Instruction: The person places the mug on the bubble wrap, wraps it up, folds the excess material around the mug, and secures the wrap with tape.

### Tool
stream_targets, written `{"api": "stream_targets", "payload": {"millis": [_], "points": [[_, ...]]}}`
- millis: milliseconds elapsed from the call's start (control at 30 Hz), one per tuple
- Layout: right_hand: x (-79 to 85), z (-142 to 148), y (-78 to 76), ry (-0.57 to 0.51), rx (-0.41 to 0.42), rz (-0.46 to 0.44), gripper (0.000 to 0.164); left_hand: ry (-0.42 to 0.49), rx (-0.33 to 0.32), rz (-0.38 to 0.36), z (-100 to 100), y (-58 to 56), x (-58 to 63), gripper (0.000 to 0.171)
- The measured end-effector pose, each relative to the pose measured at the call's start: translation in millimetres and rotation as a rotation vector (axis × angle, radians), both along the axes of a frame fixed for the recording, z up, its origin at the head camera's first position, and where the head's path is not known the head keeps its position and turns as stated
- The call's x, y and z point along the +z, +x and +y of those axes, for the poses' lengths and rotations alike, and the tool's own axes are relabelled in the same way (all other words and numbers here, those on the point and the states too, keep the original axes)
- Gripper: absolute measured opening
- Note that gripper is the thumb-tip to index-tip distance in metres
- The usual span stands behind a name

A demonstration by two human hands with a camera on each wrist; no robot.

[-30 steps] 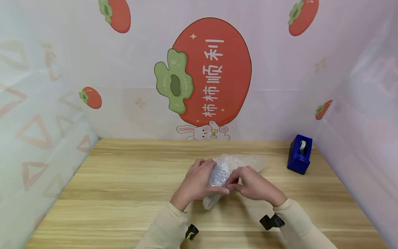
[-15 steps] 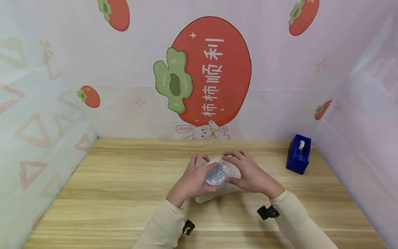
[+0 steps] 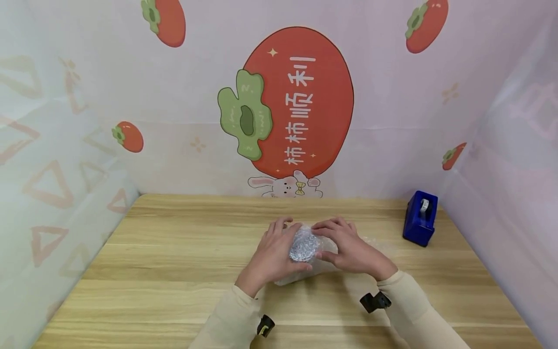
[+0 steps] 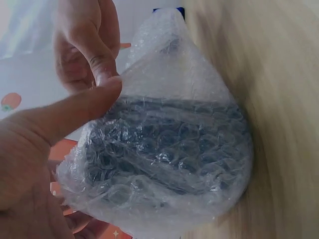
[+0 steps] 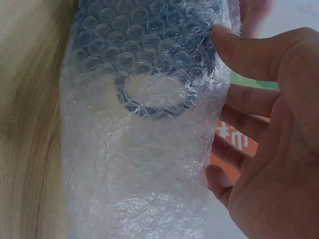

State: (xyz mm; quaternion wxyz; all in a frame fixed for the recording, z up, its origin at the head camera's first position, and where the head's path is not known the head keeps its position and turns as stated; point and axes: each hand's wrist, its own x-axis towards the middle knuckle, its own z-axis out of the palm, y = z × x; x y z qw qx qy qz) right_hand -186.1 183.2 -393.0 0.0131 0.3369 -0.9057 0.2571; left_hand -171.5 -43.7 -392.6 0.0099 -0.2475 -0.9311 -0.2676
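Observation:
A dark blue mug (image 5: 154, 112), its ring handle showing through, is wrapped in bubble wrap (image 4: 169, 144). The bundle stands on the wooden table, and its round top (image 3: 303, 245) faces up in the head view. My left hand (image 3: 275, 250) grips the bundle from the left, thumb at the near rim and fingers at the far side. On the other side, my right hand (image 3: 348, 247) holds the top edge between thumb and fingers. A loose tail of wrap (image 5: 139, 164) stretches to the right beneath my right hand. Fingertips behind the bundle are partly hidden.
A blue tape dispenser (image 3: 420, 218) with a roll of tape stands at the table's back right. The wooden table (image 3: 174, 252) meets a printed cloth backdrop (image 3: 174, 97) behind and at both sides.
My right hand has let go of its pinch near my left thumb and spread around the bundle's right edge. The wrap's near corner has shifted slightly left.

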Motion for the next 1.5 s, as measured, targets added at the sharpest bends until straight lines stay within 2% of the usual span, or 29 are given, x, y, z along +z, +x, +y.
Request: {"api": "stream_targets", "payload": {"millis": [200, 367, 533, 700, 867, 1167, 1500], "points": [[-3.7, 1, 1.8, -0.001, -0.009, 0.012, 0.049, -0.108, -0.030, -0.015, -1, -12.1, 1.5, 0.089], [-9.8, 10, 2.1, 0.001, -0.052, 0.003, 0.055, -0.145, -0.047, -0.035, 0, -17.7, 1.9, 0.087], [-18.4, 22, 0.2, 0.000, -0.094, -0.072, 0.062, -0.159, -0.047, -0.033, 1, -17.4, 1.8, 0.087], [-22.8, 36, -6.6, -0.005, -0.104, -0.163, 0.056, -0.153, -0.054, -0.045, -1, -17.1, 3.4, 0.087], [-28.7, 46, -14.6, -0.060, -0.101, -0.265, 0.052, -0.162, -0.057, -0.048, -1, -17.0, 3.2, 0.087], [-37.0, 46, -20.8, -0.176, -0.117, -0.360, 0.056, -0.174, -0.059, -0.026, -1, -16.2, 1.4, 0.088], [-46.7, 46, -22.7, -0.232, -0.086, -0.407, 0.035, -0.171, -0.066, -0.020, -2, -15.2, 1.2, 0.089]]}}
